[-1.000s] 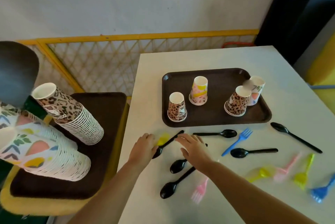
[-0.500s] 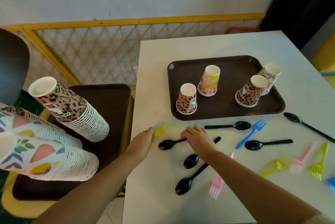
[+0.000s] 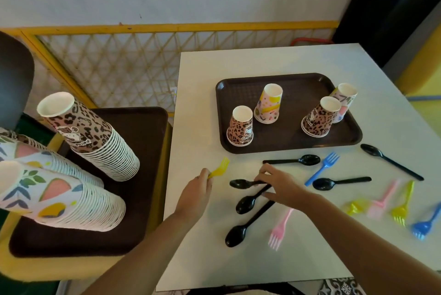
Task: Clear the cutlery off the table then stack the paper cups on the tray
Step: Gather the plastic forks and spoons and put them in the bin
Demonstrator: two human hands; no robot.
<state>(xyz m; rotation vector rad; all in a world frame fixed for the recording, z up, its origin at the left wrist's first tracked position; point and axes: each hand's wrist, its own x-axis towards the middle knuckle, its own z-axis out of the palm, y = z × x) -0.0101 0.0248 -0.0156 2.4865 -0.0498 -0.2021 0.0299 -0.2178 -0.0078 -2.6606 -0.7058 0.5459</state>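
Note:
My left hand is closed on the handle of a yellow fork near the table's left edge. My right hand pinches the handle of a black spoon, fingers resting over a second black spoon. A third black spoon and a pink fork lie nearer me. More black spoons and blue, pink and yellow forks are scattered to the right. On the brown tray stand several upside-down paper cups, two leopard-print and two pastel.
Left of the white table a second brown tray on a yellow stand holds tall leaning stacks of paper cups. A yellow lattice fence runs behind. The table's left edge is close to my left hand.
My left hand has taken hold of the yellow fork and lifted it slightly. My right hand slid onto the black spoon handles. The camera has shifted left.

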